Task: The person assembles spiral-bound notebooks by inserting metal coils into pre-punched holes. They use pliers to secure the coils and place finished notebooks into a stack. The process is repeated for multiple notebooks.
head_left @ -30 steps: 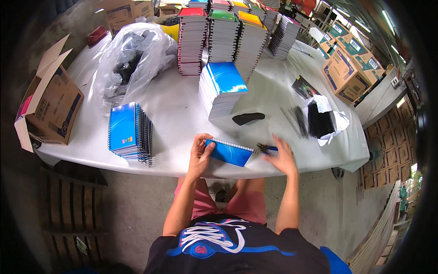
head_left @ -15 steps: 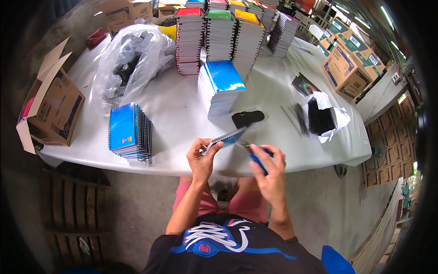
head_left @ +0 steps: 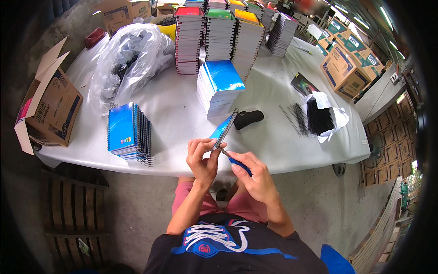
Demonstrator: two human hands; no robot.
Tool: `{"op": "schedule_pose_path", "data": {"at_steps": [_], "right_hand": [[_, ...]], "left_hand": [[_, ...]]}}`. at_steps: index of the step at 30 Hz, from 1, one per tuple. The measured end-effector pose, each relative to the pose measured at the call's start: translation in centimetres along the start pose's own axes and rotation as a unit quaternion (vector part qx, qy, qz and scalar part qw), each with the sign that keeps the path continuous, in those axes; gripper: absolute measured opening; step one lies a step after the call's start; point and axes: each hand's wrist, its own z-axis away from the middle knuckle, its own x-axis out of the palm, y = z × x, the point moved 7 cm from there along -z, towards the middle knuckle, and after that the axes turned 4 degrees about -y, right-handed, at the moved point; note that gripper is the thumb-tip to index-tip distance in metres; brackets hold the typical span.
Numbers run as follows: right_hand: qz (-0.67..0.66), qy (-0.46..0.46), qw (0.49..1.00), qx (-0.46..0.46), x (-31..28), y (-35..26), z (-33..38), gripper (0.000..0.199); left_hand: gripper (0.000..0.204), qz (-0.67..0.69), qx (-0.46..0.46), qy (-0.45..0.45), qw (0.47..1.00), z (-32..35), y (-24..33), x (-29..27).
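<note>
Head view — notebook [head_left: 223,130] between fingers [head_left: 203,148]

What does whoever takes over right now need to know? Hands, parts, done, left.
Left hand: grip on a blue spiral notebook, held edge-up above the table's near edge.
Right hand: holds a blue-handled tool, its tip at the lower end of the notebook's coil.
Done, as it appears: short stack of blue bound notebooks at left.
Left, as it appears: taller blue stack ahead, more coloured stacks behind it; loose black coils in a white bag at right.
</note>
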Motion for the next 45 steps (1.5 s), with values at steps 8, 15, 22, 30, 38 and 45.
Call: {"op": "schedule_pose_path", "data": {"at_steps": [8,15,22,30,38,45], "right_hand": [[-0.140,-0.002,0.989,0.041,1.4,3.5,0.1,0.039],[0.437,0.121,0.856,0.247,-4.7,13.8,1.8,0.048],[-0.344,0.036,0.937,-0.040,2.9,3.6,-5.4,0.054],[-0.482,-0.023,0.875,-0.046,8.2,-6.2,-15.8,0.046],[-0.249,-0.067,0.920,-0.296,11.6,-16.9,-24.1,0.032],[0.196,-0.232,0.774,-0.556,22.1,-20.1,-21.4,0.033]], "left_hand": [[0.018,0.091,-0.110,0.084,0.986,0.4,-1.7,-0.7],[0.026,0.229,-0.181,0.133,0.947,0.1,-3.0,-3.0],[0.021,0.344,-0.173,0.158,0.909,-0.9,0.1,-5.9],[0.027,-0.081,-0.094,0.169,0.978,-3.9,2.6,-17.0],[0.045,-0.140,-0.162,0.231,0.949,-3.1,-1.0,-22.4],[0.047,0.002,-0.206,0.193,0.959,-2.6,-6.2,-22.1]]}}
